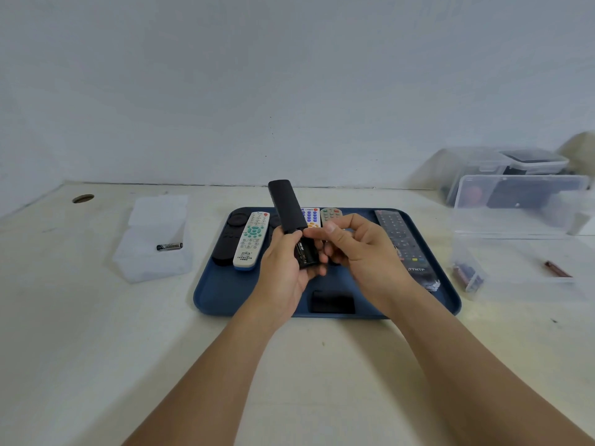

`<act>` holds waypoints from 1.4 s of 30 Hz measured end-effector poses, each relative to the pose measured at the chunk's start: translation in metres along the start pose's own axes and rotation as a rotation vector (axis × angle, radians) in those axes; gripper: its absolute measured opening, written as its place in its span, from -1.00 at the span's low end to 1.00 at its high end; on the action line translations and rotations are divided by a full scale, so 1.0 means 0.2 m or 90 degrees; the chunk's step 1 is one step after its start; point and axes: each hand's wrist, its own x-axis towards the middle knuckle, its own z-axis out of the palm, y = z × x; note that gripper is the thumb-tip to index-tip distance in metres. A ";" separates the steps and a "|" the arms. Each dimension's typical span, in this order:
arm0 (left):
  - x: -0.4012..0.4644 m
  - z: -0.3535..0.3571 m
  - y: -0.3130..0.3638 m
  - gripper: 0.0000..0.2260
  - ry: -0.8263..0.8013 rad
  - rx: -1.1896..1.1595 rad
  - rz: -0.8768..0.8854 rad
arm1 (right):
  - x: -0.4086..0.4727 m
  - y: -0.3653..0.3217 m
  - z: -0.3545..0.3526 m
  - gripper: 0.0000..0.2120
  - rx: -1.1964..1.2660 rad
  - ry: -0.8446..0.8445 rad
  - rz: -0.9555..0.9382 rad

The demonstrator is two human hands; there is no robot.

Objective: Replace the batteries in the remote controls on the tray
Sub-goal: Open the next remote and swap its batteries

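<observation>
The left hand (283,268) holds a long black remote (288,209) in its grip, tilted up and away over the blue tray (219,291). The remote's near end is open, and a battery (304,252) sits inside it. The right hand (351,249) is just right of that grip, with its thumb and fingers curled close at the open end. I cannot tell if it holds anything.

Below the hands, a small black cover (333,302) lies on the tray. Left of the left hand lie a white remote with green buttons (251,241) and a black remote (230,236). Right of the right hand lies a big black remote (405,246). Behind the hands peek a remote with blue buttons (309,216) and a grey remote (331,215).

Far left on the counter (96,333), one loose battery (169,246) lies in a clear box (154,239). Far right stands a clear tub (515,246).
</observation>
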 end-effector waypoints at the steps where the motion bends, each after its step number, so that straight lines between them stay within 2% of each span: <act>1: 0.01 0.00 0.00 -0.88 0.005 0.003 0.003 | 0.01 0.00 -0.01 -0.87 0.000 0.014 0.003; 8: 0.02 -0.02 -0.03 -0.75 -0.040 0.011 0.026 | 0.04 0.03 -0.06 -0.74 0.056 0.122 0.004; 12: 0.03 -0.03 -0.03 -0.74 -0.034 0.030 0.030 | 0.05 0.03 -0.06 -0.87 0.093 0.134 -0.007; 17: 0.02 -0.04 -0.03 -0.83 -0.005 0.020 0.045 | 0.03 0.02 -0.04 -0.93 0.019 0.068 -0.033; 23: 0.03 -0.05 -0.02 -0.87 -0.003 -0.016 0.049 | 0.00 0.04 -0.02 -0.94 -0.144 0.087 -0.140; 26: 0.03 -0.06 -0.03 -0.85 -0.018 0.002 0.051 | 0.00 0.05 -0.01 -0.94 -0.181 0.095 -0.151; 34: 0.03 -0.07 -0.03 -0.86 -0.014 0.031 0.036 | 0.02 0.05 -0.05 -0.91 -0.201 0.043 -0.149; 40: 0.02 -0.05 0.00 -0.88 -0.037 0.019 0.025 | 0.04 0.03 -0.11 -0.69 -0.081 -0.055 -0.014; 42: 0.02 -0.06 0.00 -0.86 -0.052 0.037 0.023 | 0.03 0.03 -0.10 -0.67 -0.064 -0.066 -0.004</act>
